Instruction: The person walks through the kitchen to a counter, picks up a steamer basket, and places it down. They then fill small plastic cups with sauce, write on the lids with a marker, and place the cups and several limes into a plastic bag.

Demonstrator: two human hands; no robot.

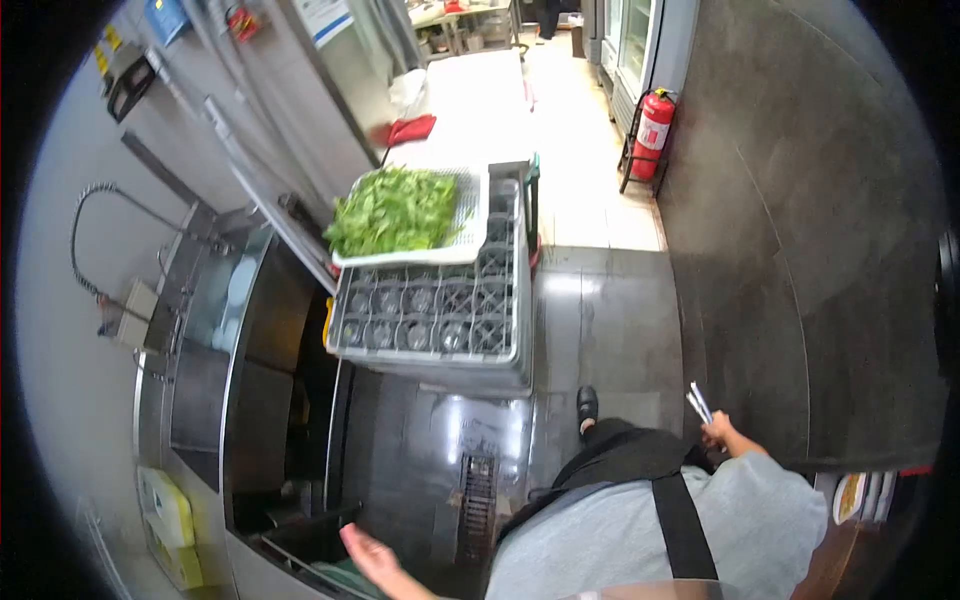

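Observation:
My left hand (368,552) is at the bottom of the view, fingers apart, holding nothing, just over a dark tray (300,535) by the steel counter. My right hand (720,430) hangs at my side, shut on a pair of thin metal tongs (698,402) that point up and away. My grey shirt and black apron strap fill the bottom right.
A grey glass rack (430,320) with several glasses juts over the wet floor; on it rests a white basket of leafy greens (395,210). A steel sink (215,300) with plates is at left. A floor drain (478,500) lies ahead, a red fire extinguisher (653,125) beyond.

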